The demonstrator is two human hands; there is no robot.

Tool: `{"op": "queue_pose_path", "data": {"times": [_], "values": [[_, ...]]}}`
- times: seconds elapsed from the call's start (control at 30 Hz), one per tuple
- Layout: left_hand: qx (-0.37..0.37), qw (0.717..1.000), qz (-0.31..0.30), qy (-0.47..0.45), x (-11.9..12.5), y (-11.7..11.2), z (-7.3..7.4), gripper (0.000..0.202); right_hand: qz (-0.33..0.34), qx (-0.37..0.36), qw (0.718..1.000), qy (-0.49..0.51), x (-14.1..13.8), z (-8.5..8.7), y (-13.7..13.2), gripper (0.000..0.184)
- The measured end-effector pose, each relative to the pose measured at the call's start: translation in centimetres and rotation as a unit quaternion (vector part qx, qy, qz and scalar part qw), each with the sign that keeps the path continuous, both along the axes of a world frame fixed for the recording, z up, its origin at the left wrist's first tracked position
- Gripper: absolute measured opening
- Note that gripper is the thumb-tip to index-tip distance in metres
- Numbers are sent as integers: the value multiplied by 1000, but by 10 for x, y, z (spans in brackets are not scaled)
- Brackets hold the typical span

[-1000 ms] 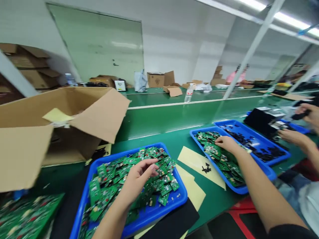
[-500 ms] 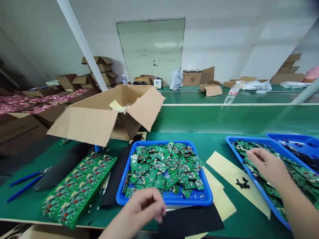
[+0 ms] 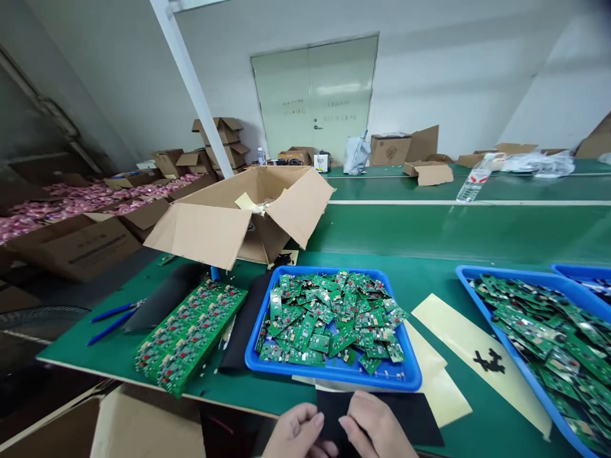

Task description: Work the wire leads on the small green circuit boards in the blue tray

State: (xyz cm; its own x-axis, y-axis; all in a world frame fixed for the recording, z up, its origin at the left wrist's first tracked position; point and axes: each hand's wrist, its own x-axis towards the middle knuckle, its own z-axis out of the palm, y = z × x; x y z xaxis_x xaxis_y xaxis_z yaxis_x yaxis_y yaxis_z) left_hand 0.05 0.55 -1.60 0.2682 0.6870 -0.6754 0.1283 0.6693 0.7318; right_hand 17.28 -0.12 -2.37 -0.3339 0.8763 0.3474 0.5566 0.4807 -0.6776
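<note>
Both hands have drawn back since the earlier frames, when the left was over the middle tray and the right was reaching into the tray at the right; they now meet at the near edge of the green bench (image 3: 429,242), at the bottom of the view. Left hand (image 3: 298,434) has its fingers curled in close together, with the tips turned toward the other hand. Right hand (image 3: 377,427) lies just beside it, fingers together, resting on a black sheet (image 3: 410,416) that sits on the near edge and runs under the tray behind it. Whether either hand is pinching the sheet or some small part cannot be told. Just behind the hands stands a blue tray (image 3: 334,376) heaped with small green circuit boards (image 3: 329,318). A second blue tray (image 3: 470,280) of the same boards sits toward the right edge, with yellow paper (image 3: 453,321) between the two trays and a small black piece (image 3: 487,361) lying on that paper. Left of the middle tray lies a stack of larger green panels (image 3: 191,334), and blue-handled cutters (image 3: 112,317) lie near the left edge. An open cardboard box (image 3: 229,222) stands behind them.
</note>
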Motion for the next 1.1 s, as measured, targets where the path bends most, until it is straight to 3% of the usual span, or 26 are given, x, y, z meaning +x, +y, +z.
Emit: {"op": "queue_pose_path", "data": {"times": [0.07, 0.27, 0.43, 0.67, 0.83, 0.97, 1.1], "values": [[-10, 1000, 12, -6, 3, 2, -3, 65, 4, -12, 1000, 24, 0, -1, -1, 38], [79, 997, 1, -9, 5, -3, 3, 46, -35, -68, 991, 110, 0, 6, -7, 27], [130, 991, -31, 28, 3, -14, 9, 30, -12, -94, 992, 85, -13, 3, -3, 27], [277, 950, -75, 126, -4, -21, 19, 37, -7, -89, 988, 124, -24, 1, 4, 24], [280, 953, -60, 104, -7, -24, 7, 39, -14, -74, 990, 118, -27, 4, 2, 22], [230, 971, -55, 44, -11, -19, -4, 42, -22, -67, 992, 106, -28, 4, 1, 19], [217, 974, -54, 24, -13, -6, -15, 33, -11, -58, 994, 91, -30, -8, 5, 18]]}}
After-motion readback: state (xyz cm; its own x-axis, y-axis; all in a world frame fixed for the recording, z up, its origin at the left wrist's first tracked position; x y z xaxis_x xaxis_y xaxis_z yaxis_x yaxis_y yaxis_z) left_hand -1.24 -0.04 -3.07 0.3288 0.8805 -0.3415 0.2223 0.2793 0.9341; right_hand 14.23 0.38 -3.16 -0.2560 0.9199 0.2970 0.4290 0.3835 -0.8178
